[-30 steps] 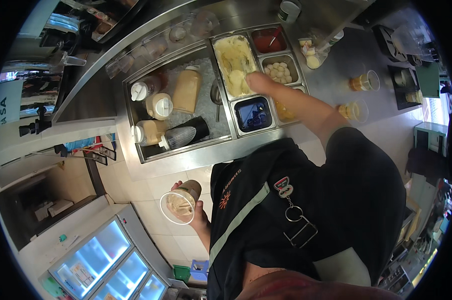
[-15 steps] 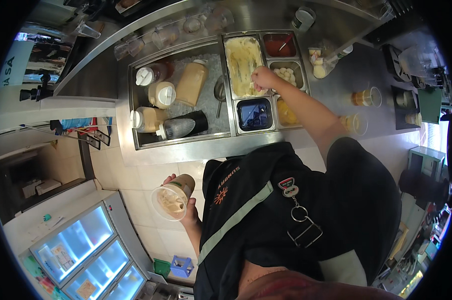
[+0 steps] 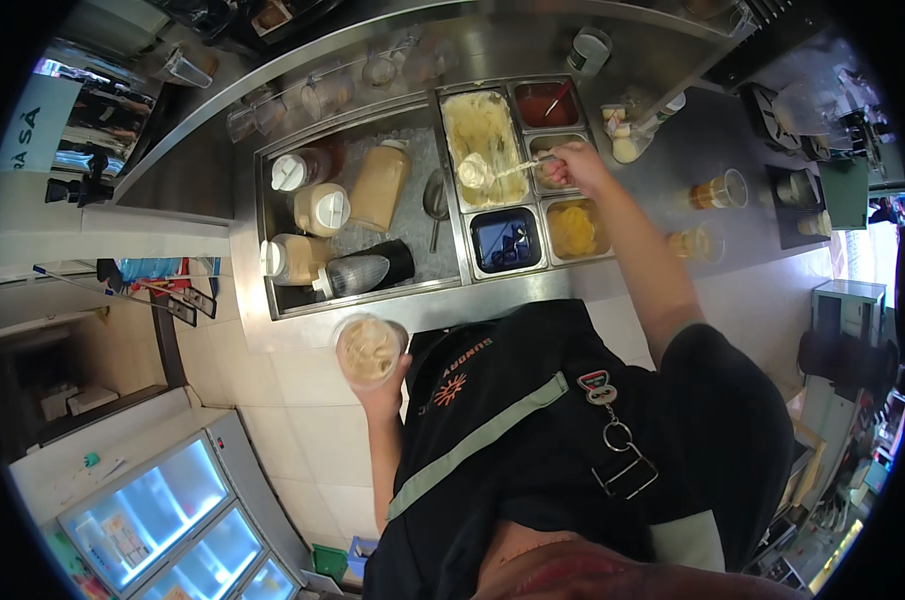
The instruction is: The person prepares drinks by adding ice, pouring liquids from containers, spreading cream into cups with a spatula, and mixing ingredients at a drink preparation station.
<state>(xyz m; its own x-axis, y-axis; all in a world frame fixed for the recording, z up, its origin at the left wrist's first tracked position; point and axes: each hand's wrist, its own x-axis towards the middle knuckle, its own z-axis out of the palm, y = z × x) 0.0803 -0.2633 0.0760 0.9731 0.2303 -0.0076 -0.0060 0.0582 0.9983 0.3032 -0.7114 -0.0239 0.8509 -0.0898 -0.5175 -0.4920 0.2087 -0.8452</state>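
Bottles (image 3: 322, 235) crowd the iced well at the left. Below its front edge, off the tabletop (image 3: 692, 140), the left hand (image 3: 384, 385) grips a filled cup (image 3: 369, 350). Farther right, the right hand (image 3: 572, 165) pinches a spoon (image 3: 492, 172) loaded with cream above the pale tray (image 3: 482, 130).

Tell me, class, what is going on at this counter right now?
A person in a dark apron stands at a steel counter with sunken tubs of toppings. The right hand holds a spoon loaded with a pale scoop over the big tub of pale cream. The left hand holds a filled cup low, in front of the counter edge. Squeeze bottles lie on ice to the left.
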